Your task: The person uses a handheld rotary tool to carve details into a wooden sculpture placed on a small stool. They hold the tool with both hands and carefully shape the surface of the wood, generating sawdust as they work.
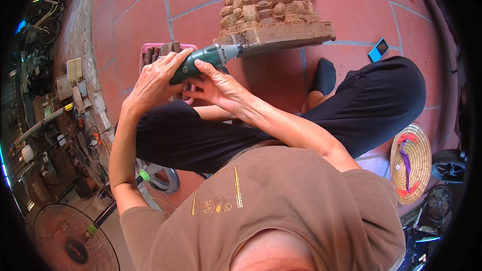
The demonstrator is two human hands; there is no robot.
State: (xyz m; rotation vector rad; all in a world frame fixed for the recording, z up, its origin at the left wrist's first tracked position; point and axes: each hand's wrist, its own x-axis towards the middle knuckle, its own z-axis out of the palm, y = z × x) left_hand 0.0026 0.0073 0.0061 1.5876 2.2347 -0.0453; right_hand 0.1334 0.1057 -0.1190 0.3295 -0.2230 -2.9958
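Note:
Both hands hold a green rotary tool (pixel 205 60) with a grey nose, tilted so its metal tip points right and slightly up. My left hand (pixel 156 81) wraps over its rear end from the left. Against its body from below press the thumb and fingers of my right hand (pixel 218 86). Just beyond the tool's tip stands a carved brown wooden figure (pixel 266 10) on a thick wooden base; the tip looks close to the base's near edge, but I cannot tell if they touch. Partly behind my left hand is a pink basket (pixel 144 50) with several brown stick-like pieces.
A blue keypad phone (pixel 378 50) lies on the red tiles, right of my sock-covered foot (pixel 324 76). A woven conical hat (pixel 410 164) rests at the right. At the lower left stands a fan (pixel 75 241); clutter and cables line the left wall.

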